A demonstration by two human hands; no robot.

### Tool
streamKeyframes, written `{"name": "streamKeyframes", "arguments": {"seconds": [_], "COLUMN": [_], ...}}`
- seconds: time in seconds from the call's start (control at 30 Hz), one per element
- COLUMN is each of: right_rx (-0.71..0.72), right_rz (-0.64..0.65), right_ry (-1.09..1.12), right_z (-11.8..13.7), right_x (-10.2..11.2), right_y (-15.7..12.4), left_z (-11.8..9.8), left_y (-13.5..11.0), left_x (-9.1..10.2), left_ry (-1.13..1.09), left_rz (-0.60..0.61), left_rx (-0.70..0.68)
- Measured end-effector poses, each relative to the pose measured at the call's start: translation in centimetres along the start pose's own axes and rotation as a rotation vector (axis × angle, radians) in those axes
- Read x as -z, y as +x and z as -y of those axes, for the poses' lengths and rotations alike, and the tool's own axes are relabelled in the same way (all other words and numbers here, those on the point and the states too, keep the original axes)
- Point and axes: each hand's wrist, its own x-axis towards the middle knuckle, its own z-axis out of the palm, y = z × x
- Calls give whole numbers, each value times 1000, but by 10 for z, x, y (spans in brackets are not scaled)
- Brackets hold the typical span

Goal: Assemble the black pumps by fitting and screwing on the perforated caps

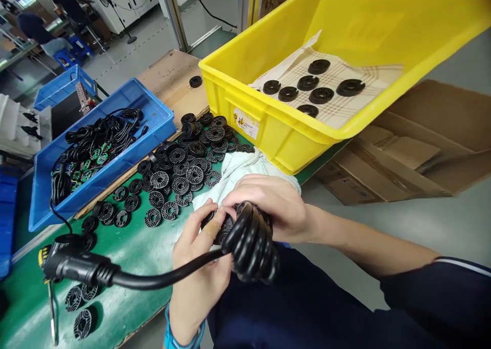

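Note:
My left hand (201, 252) and my right hand (276, 206) meet over the table's front edge, fingers closed on a round black disc (225, 230) with a grooved face. Most of the disc is hidden by fingers and by a coiled black cable (255, 244) in front of it. From the coil a thick cord leads left to a black plug (82, 267). I cannot tell whether the cable touches the disc or my hands. A tan wrap (213, 227) covers part of a left finger. Beyond my hands lies a pale cloth (245, 167), with a pile of similar black discs (180, 170) beside it.
A yellow bin (276, 129) holds several black discs on checked cloth. At left stands a blue tray (103, 172) of black cables and circuit boards. A screwdriver (51, 308) and a few discs (84, 323) lie on the green table (130, 272). Cardboard boxes (383, 155) stand at right.

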Motion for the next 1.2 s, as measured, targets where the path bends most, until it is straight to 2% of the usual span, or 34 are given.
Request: {"name": "streamKeyframes", "arguments": {"seconds": [0.07, 0.27, 0.37, 0.57, 0.83, 0.93, 1.07, 1.13, 1.2], "right_rx": [22, 8, -67, -163, -202, -197, -334, -403, -465], "right_rz": [40, 118, 119, 116, 282, 199, -107, -270, -344], "right_ry": [-34, -50, -39, -12, -32, 14, 65, 88, 133], "right_z": [2, 6, 7, 12, 21, 19, 15, 14, 13], "right_x": [2, 4, 5, 2, 4, -3, -33, -53, -70], "right_y": [3, 11, 12, 15, 29, 26, 6, -7, -18], "left_z": [0, 1, 10, 25, 32, 31, 22, 18, 16], "left_y": [-1, -5, -11, -27, -30, -25, -17, -15, -15], "left_x": [0, -2, -13, -43, -49, -53, -59, -59, -56], "left_ry": [-15, -73, -107, -112, -161, -306, -536, -550, -527], "left_rz": [22, -17, -5, -138, -116, -167, -279, -273, -244], "left_rx": [14, 149, 104, 8, 56, 97, 211, 244, 266]}}
